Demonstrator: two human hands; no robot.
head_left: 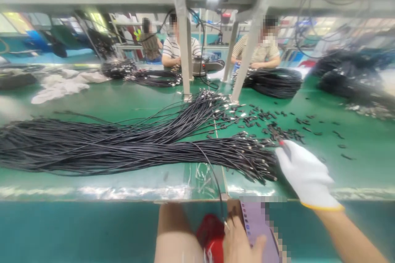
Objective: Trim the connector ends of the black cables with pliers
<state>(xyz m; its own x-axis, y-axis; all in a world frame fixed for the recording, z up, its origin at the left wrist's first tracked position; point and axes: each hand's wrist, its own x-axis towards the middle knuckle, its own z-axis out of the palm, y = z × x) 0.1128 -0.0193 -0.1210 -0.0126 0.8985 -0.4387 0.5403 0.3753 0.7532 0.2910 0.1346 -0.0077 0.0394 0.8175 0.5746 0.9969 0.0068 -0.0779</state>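
Observation:
My bare left hand (pixel 237 240) is low in the view, below the table edge. A single black cable (pixel 217 174) runs down from the bundle to its fingers, which close on the metal-tipped end. My right hand (pixel 304 168) wears a white glove with a yellow cuff. It reaches over the table, its fingers closed on a small tool (pixel 285 148) with a red part, mostly hidden by the glove. Just left of it are the connector ends of a thick bundle of black cables (pixel 138 154). Small black pieces (pixel 284 132) lie scattered beyond its fingertips.
A device with a lit purple screen (pixel 259 226) is beside my left hand. Coiled black cables (pixel 274 83) and white cloth (pixel 66 84) lie farther back on the green table (pixel 148 104). Metal posts (pixel 184 45) rise mid-table. Several people sit across from me.

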